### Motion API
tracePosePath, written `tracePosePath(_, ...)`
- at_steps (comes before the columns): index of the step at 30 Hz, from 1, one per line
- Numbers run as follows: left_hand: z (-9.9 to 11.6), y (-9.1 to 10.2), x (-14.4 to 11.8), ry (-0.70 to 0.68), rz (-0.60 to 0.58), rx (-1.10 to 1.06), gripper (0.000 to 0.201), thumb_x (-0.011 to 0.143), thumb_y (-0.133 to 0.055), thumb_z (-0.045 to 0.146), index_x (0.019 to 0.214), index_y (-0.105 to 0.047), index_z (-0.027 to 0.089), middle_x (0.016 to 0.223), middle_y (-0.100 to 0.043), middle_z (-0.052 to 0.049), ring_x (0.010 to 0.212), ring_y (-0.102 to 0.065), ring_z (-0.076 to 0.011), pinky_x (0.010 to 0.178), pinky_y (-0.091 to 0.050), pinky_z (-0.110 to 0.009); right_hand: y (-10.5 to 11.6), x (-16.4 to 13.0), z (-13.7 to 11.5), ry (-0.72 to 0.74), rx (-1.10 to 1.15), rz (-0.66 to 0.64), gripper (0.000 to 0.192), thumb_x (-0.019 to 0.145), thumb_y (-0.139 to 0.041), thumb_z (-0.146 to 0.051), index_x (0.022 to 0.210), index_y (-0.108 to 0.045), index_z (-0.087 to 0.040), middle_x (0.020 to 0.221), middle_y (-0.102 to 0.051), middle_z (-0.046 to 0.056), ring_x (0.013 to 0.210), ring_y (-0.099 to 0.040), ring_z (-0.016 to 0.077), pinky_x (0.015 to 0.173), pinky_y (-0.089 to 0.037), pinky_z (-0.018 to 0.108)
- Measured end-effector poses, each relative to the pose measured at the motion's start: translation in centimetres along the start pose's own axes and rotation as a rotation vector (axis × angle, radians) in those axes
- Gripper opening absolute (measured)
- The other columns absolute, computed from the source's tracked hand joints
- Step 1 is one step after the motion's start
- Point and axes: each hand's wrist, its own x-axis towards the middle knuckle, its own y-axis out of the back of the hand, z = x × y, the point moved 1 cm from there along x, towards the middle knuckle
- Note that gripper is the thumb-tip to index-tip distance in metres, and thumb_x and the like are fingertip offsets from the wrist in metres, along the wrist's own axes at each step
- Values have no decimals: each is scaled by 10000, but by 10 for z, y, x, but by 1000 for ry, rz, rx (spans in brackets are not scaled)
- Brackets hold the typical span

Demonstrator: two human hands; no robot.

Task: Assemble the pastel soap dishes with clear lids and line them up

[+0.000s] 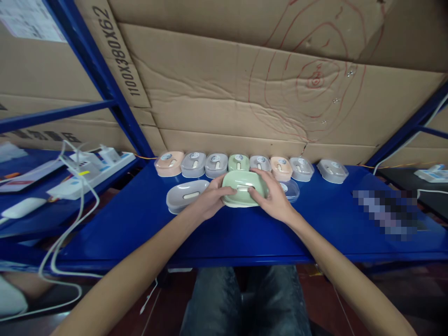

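Head view: holding green box (241, 181) at dial centre in half-curled left hand (212, 198) and right hand (275, 199); apparently well along, judging by lined-up boxes (239, 161) at twelve o'clock, leaving grey box (182, 195) at nine.

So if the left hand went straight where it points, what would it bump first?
The held green box, which the left hand already touches. Past that, probably the right hand, though depth is hard to judge.

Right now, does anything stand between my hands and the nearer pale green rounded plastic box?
Nothing visible: your left hand and right hand both touch the green box. A gray oval box sits beside the left hand, not between.
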Motion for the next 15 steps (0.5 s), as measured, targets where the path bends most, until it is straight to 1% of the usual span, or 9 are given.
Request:
tracePosePath(2,1,0,1,-6,-13,-17,667,696,-934,226,1320,-708,158,1166,-820,-119,1027,-796,-300,817,-613,-340,3,0,3,0,48,-21,497,1009,-677,-389,1492,-606,-299,1507,-665,121,1407,-624,348,1232,-474,612)
tracePosePath(4,1,-2,2,-14,-30,-43,644,710,-936,249,1309,-715,159,1160,-823,-120,1024,-795,-298,815,-611,-336,7,1,3,0,78,-26,485,1014,-678,-384,1486,-615,-294,1513,-671,114,1428,-613,344,1243,-464,602)
tracePosePath(8,0,-1,3,1,-4,-61,603,705,-926,251,1273,-743,164,1116,-834,-110,931,-791,-264,739,-593,-299,12,3,-1,42,47,-15,505,1007,-694,-380,1499,-621,-292,1468,-679,125,1398,-618,355,1231,-464,626)
tracePosePath(10,0,2,2,19,-7,-46,626,684,-910,216,1286,-743,169,1134,-836,-108,950,-795,-275,732,-592,-296,11,2,-3,58,34,-27,517,1013,-690,-390,1517,-612,-303,1431,-674,127,1366,-630,350,1216,-473,636)
tracePosePath(12,1,4,2,32,-36,-33,651,675,-901,202,1304,-738,175,1162,-836,-112,1001,-801,-299,744,-601,-303,11,2,-2,66,49,-47,526,1017,-690,-414,1526,-609,-311,1409,-670,124,1351,-634,344,1213,-477,635)
tracePosePath(15,3,5,1,62,-96,-36,620,726,-920,257,1312,-731,181,1202,-830,-129,1043,-806,-312,785,-637,-330,12,1,2,47,113,-63,503,1032,-674,-448,1512,-623,-309,1434,-678,118,1358,-639,343,1216,-480,620)
